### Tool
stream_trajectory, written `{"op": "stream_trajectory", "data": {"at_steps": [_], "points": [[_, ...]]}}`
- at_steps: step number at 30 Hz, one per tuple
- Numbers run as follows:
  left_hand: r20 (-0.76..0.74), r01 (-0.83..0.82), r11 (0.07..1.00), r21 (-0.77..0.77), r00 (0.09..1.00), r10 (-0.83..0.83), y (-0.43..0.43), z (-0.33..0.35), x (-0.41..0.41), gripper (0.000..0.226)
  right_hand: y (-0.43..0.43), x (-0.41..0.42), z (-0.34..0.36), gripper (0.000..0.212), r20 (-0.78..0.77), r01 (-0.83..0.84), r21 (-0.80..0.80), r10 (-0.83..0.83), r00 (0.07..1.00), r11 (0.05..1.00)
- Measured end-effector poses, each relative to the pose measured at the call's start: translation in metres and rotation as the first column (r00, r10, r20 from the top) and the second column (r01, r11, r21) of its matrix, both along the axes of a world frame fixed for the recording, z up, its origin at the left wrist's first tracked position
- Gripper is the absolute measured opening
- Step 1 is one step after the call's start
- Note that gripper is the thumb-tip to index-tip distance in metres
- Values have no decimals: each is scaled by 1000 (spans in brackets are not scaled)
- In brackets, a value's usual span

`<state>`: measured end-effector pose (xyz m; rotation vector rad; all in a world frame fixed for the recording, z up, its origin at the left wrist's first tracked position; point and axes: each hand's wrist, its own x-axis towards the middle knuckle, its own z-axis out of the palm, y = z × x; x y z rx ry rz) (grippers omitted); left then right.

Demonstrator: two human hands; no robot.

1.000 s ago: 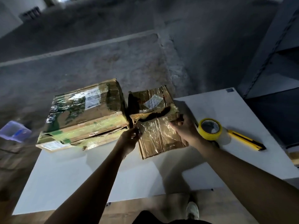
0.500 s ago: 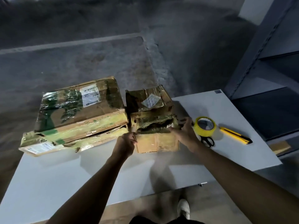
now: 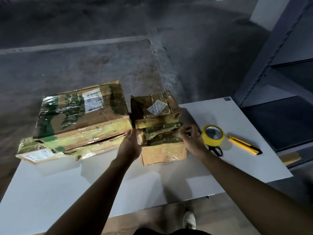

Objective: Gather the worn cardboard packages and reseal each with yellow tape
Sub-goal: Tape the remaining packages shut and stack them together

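A small worn cardboard package (image 3: 162, 150) stands at the middle of the white table (image 3: 84, 189), its torn film-covered flap folded over the front. My left hand (image 3: 130, 146) grips its left edge. My right hand (image 3: 191, 139) pinches the flap's right end. Behind it sits another small package (image 3: 152, 107) with a white label. To the left lies a large flat package (image 3: 81, 114) on top of a second flat one (image 3: 42, 153). A roll of yellow tape (image 3: 213, 135) lies just right of my right hand.
Black scissors (image 3: 216, 150) lie under the tape roll's near side. A yellow utility knife (image 3: 244, 145) rests further right. Grey metal shelving (image 3: 279, 73) rises at the right, close to the table. Concrete floor lies beyond the table, and my white shoe (image 3: 189, 219) shows below its near edge.
The small package's flap has been folded down over its front and the package now stands more upright. Both hands stayed at its sides. The view has shifted slightly.
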<state>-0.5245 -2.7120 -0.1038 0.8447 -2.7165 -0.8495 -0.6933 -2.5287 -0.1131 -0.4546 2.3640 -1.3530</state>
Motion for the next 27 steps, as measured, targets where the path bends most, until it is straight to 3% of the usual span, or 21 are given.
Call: {"op": "stream_trajectory", "data": {"at_steps": [2, 6, 8, 12, 15, 19, 22, 27], "points": [[-98, 91, 976, -197, 989, -112, 5, 10, -15, 37, 0, -2, -1, 38, -6, -10, 11, 10, 1000, 1000], [127, 284, 941, -185, 956, -264, 27, 19, -51, 60, 1, -5, 1, 31, -32, -63, 25, 64, 997, 998], [207, 326, 921, -213, 936, -283, 35, 18, -68, 59, 3, -7, 1, 24, -60, -88, 24, 90, 994, 996], [258, 333, 906, -261, 928, -267, 36, 9, -88, 43, 8, -11, 3, 12, -50, -112, 1, 112, 992, 994], [255, 326, 900, -290, 933, -256, 38, 6, -89, 37, 11, -15, 9, 12, 53, -149, 65, 145, 988, 987], [221, 243, 941, -234, 956, -192, 37, 6, -86, 40, 5, -15, 5, 31, 91, -124, 78, 117, 989, 989], [192, 193, 963, -187, 969, -157, 43, 9, -86, 32, 2, -19, 6, 34, 150, -165, 79, 152, 977, 983], [181, 139, 966, -218, 978, -100, 51, 10, -85, 24, -3, -21, 11, 19, 184, -157, 47, 146, 972, 986]]}}
